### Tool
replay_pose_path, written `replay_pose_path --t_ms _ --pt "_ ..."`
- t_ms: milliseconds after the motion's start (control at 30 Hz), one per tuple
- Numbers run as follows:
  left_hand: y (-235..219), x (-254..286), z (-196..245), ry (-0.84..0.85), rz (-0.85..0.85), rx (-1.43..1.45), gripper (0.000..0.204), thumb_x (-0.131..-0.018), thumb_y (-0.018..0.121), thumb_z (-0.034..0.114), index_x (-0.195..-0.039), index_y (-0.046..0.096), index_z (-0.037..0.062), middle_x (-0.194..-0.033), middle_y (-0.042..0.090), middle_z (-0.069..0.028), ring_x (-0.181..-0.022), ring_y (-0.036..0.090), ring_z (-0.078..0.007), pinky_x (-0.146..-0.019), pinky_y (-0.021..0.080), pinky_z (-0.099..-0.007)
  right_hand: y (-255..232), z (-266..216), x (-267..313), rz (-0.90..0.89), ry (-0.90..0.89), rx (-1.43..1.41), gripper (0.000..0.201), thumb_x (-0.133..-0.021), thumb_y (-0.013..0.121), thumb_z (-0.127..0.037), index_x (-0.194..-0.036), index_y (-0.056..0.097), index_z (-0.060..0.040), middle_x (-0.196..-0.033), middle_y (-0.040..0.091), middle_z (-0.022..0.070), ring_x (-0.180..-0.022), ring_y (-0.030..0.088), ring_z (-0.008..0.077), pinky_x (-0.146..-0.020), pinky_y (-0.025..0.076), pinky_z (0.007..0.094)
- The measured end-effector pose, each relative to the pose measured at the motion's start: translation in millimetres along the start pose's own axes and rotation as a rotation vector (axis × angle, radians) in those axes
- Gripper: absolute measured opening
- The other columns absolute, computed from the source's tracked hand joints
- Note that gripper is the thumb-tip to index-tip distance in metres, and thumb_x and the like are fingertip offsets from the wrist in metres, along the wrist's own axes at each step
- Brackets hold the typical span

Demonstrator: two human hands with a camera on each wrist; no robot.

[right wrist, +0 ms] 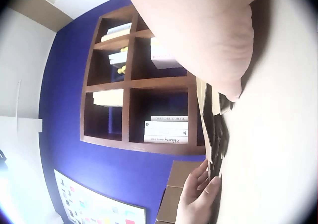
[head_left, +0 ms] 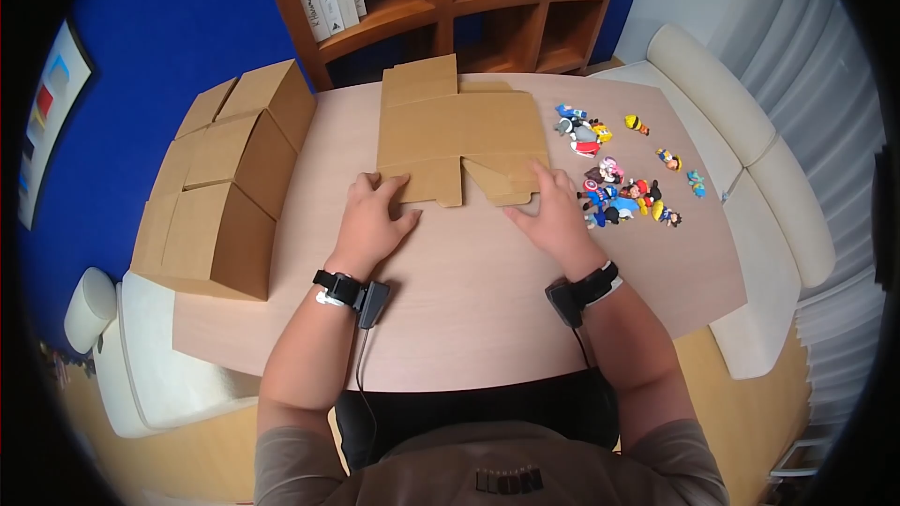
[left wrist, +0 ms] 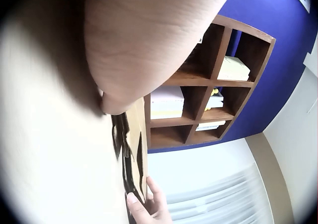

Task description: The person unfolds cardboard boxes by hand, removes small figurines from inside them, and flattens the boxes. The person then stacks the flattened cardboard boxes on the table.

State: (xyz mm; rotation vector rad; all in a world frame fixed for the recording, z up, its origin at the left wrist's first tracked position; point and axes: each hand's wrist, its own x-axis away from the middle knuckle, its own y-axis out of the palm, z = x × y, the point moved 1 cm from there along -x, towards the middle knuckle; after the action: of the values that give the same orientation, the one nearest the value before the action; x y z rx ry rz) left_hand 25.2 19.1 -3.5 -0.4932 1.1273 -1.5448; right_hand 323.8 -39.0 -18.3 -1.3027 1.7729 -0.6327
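A flattened cardboard box point(head_left: 459, 126) lies near the far side of the table, its near edge cut into flaps with a notch between them. At its near left corner my left hand point(head_left: 373, 222) pinches the edge, fingers over the top and thumb toward me. My right hand point(head_left: 555, 220) grips the near right corner in the same way. In the left wrist view the stacked layers of the flat box point(left wrist: 134, 154) show edge-on, with the right hand point(left wrist: 151, 206) at the far end. The right wrist view shows the left hand point(right wrist: 198, 194) holding the opposite end.
Several closed cardboard boxes point(head_left: 216, 183) stand in a row along the table's left side. Small toy figures point(head_left: 623, 197) lie scattered on the right. Behind the table point(head_left: 450, 319) stands a wooden bookshelf point(head_left: 436, 0); white seats point(head_left: 764, 225) flank it.
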Motion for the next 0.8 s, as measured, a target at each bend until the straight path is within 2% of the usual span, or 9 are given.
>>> replay_pose_path --t_ms 33,100,133,233,300,333,400,500,800 --pt "-3.7 -0.4 2.5 0.003 0.0 -0.001 0.061 -0.086 0.082 0.027 -0.142 0.064 0.0101 -0.145 0.052 -0.0255 -0.133 0.053 -0.0415 -0.113 0.047 -0.0433 -0.4 -1.0 1.0 -0.006 0.053 -0.009 0.087 -0.081 0.088 -0.033 -0.152 0.048 -0.005 -0.138 0.052 0.0261 -0.127 0.054 0.0441 -0.108 0.047 0.0499" --pt "-7.6 -0.8 4.0 -0.096 -0.009 0.12 0.059 -0.086 0.083 0.023 -0.141 0.064 0.0096 -0.134 0.054 -0.0207 -0.127 0.057 -0.0395 -0.107 0.052 -0.0427 1.1 2.2 2.0 0.01 0.041 -0.045 0.089 -0.08 0.089 -0.034 -0.152 0.048 -0.004 -0.138 0.052 0.0259 -0.128 0.053 0.0445 -0.108 0.047 0.0494" --pt "-5.4 -1.3 1.3 -0.096 -0.012 0.124 0.059 -0.086 0.083 0.023 -0.141 0.064 0.0096 -0.134 0.054 -0.0207 -0.127 0.057 -0.0395 -0.107 0.052 -0.0427 2.0 4.2 3.1 0.022 0.029 -0.083 0.09 -0.079 0.09 -0.035 -0.152 0.048 -0.003 -0.139 0.052 0.0258 -0.129 0.053 0.0449 -0.108 0.047 0.0488" --pt "5.7 -4.9 -14.2 -0.109 0.054 0.15 0.057 -0.087 0.082 0.021 -0.141 0.065 0.0097 -0.143 0.054 -0.0233 -0.123 0.059 -0.0392 -0.104 0.054 -0.0428 3.2 6.0 1.5 0.075 -0.067 -0.068 0.092 -0.078 0.09 -0.036 -0.152 0.049 -0.001 -0.141 0.051 0.0262 -0.132 0.051 0.0449 -0.109 0.046 0.0481" --pt "13.7 -4.3 -22.8 -0.007 0.139 -0.017 0.058 -0.088 0.08 0.022 -0.142 0.065 0.0098 -0.153 0.052 -0.0244 -0.121 0.059 -0.0388 -0.106 0.052 -0.0436 2.5 3.2 1.8 0.079 -0.079 -0.026 0.091 -0.078 0.09 -0.037 -0.151 0.05 0.0003 -0.144 0.05 0.0266 -0.134 0.05 0.0447 -0.111 0.046 0.0477" --pt "10.2 -4.1 -19.7 -0.009 0.137 -0.018 0.058 -0.088 0.08 0.022 -0.142 0.065 0.0098 -0.153 0.052 -0.0244 -0.121 0.059 -0.0388 -0.106 0.052 -0.0436 3.1 1.7 2.1 0.082 -0.092 0.017 0.091 -0.078 0.09 -0.038 -0.151 0.05 0.0015 -0.147 0.049 0.027 -0.136 0.049 0.0446 -0.112 0.045 0.0472" --pt "3.2 -4.6 -12.0 -0.037 0.021 -0.016 0.059 -0.089 0.079 0.024 -0.144 0.064 0.0099 -0.159 0.048 -0.0236 -0.121 0.059 -0.0389 -0.108 0.051 -0.0436 3.8 3.1 -0.7 0.061 -0.082 0.06 0.091 -0.079 0.089 -0.039 -0.15 0.051 0.0029 -0.15 0.048 0.0272 -0.137 0.048 0.0443 -0.114 0.044 0.0469" --pt "-1.9 -3.7 -6.9 -0.049 -0.027 -0.028 0.061 -0.09 0.077 0.026 -0.147 0.061 0.0103 -0.159 0.049 -0.0217 -0.123 0.056 -0.0398 -0.11 0.049 -0.0434 4.7 5.8 -3.1 0.03 -0.063 0.109 0.09 -0.081 0.087 -0.04 -0.15 0.051 0.0049 -0.153 0.047 0.027 -0.139 0.046 0.0436 -0.116 0.042 0.0465" --pt "6.8 -2.0 -10.6 -0.02 0.009 -0.034 0.062 -0.093 0.075 0.028 -0.151 0.058 0.0119 -0.16 0.046 -0.023 -0.128 0.051 -0.0408 -0.115 0.044 -0.0438 11.8 11.2 -6.5 0.02 -0.03 0.123 0.081 -0.088 0.081 -0.039 -0.151 0.052 0.0033 -0.154 0.048 0.026 -0.138 0.046 0.0427 -0.116 0.042 0.0465"
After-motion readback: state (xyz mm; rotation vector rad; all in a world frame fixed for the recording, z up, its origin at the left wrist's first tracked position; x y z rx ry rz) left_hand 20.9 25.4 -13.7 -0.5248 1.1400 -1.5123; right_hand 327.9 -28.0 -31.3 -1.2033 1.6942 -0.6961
